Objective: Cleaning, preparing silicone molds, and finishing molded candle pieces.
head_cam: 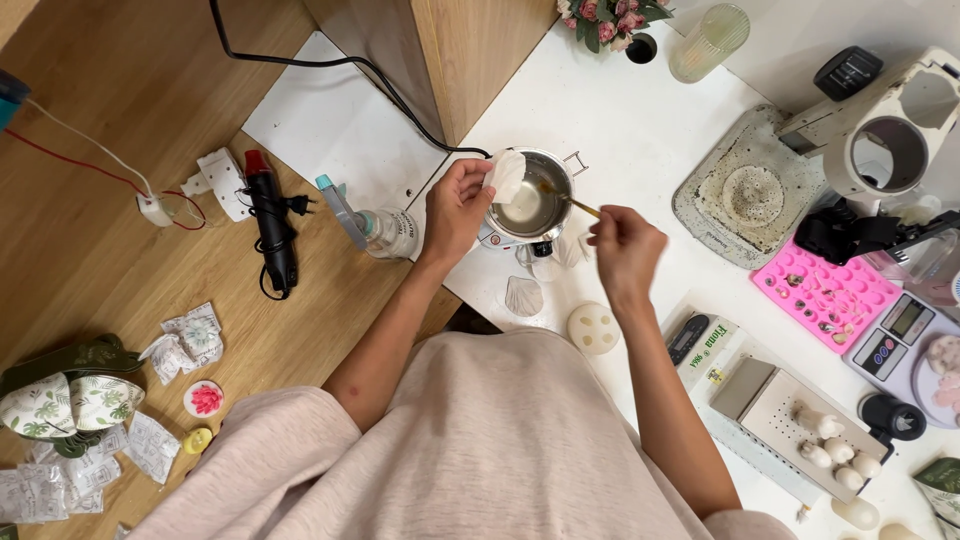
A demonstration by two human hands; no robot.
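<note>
My left hand grips the rim of a small metal melting pot through a folded white tissue. The pot stands on the white table and holds pale, clear liquid. My right hand pinches a thin golden stirring stick whose tip dips into the liquid. A shell-shaped white piece and a round white mould lie on the table just below the pot, close to my body.
A pink silicone mould, digital scales, a grey round-centred pad and a white machine crowd the right. A tray of white eggs sits lower right. A spray bottle, black heat gun and packets lie on the wooden floor at left.
</note>
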